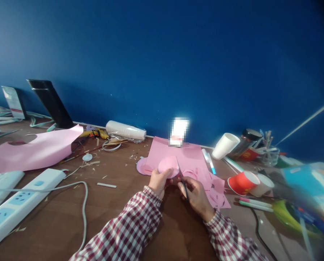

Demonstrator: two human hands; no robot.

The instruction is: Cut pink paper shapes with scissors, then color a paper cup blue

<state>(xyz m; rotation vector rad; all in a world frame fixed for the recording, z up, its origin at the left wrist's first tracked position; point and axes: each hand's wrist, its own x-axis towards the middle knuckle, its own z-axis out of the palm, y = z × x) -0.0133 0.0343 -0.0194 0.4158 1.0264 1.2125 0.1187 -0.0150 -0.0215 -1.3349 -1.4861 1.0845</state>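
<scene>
Between thumb and fingers, my left hand [160, 182] grips a rounded piece of pink paper [167, 164]. My right hand [196, 195] is closed around a pair of scissors [183, 181], whose blades point up and away at the right edge of that piece. Whether the blades touch the paper is too small to tell. Beneath and behind both hands lies a larger pink sheet [190, 154]. Another rounded pink piece [142, 166] rests left of my left hand. Pink offcuts [217, 194] are spread to the right of my right hand.
A blurred-out bright phone-like object [179, 131] leans on the blue wall. At left are a power strip [23, 199], a curved pink sheet [42, 148] and stacked cups [126, 130]. On the right stand a white cup [225, 145], a tipped red cup [243, 182] and markers [256, 204].
</scene>
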